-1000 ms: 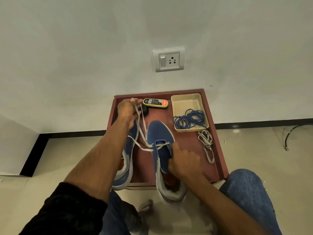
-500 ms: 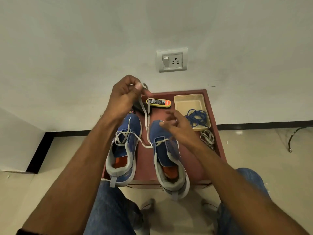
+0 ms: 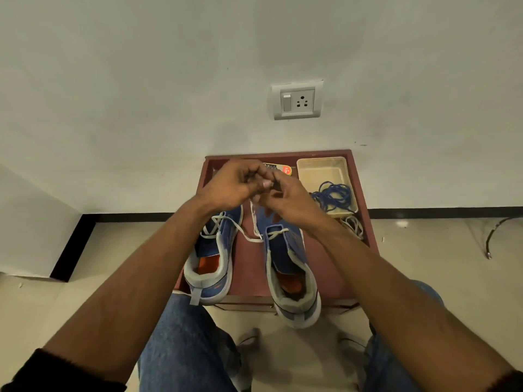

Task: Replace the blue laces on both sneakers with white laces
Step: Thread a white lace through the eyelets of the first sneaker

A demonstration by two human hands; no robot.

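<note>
Knees in blue denim frame the bottom of my view, and just beyond them sits the low red worktop (image 3: 365, 222) with both sneakers on it, heels toward me. On the left sneaker (image 3: 210, 258) white lacing already crosses the upper eyelets, though loosely. The right sneaker (image 3: 288, 267) shows only one bar of white lace (image 3: 256, 224) across its lowest eyelets, with both ends rising from it.

Above the toes my left hand (image 3: 229, 188) and right hand (image 3: 291, 202) meet. The left fingers are curled and pinch the lace ends near their tips; the right fingers close in on the same strands (whether they actually grip is blurred, so I cannot tell).

I judge the step to be evening the ends on the right sneaker. Next I need one end in each hand, then threading the following eyelets.

Farther back the tan tray (image 3: 322, 171) holds the removed blue laces (image 3: 334, 196); a spare white lace (image 3: 353, 226) lies beside it.
</note>
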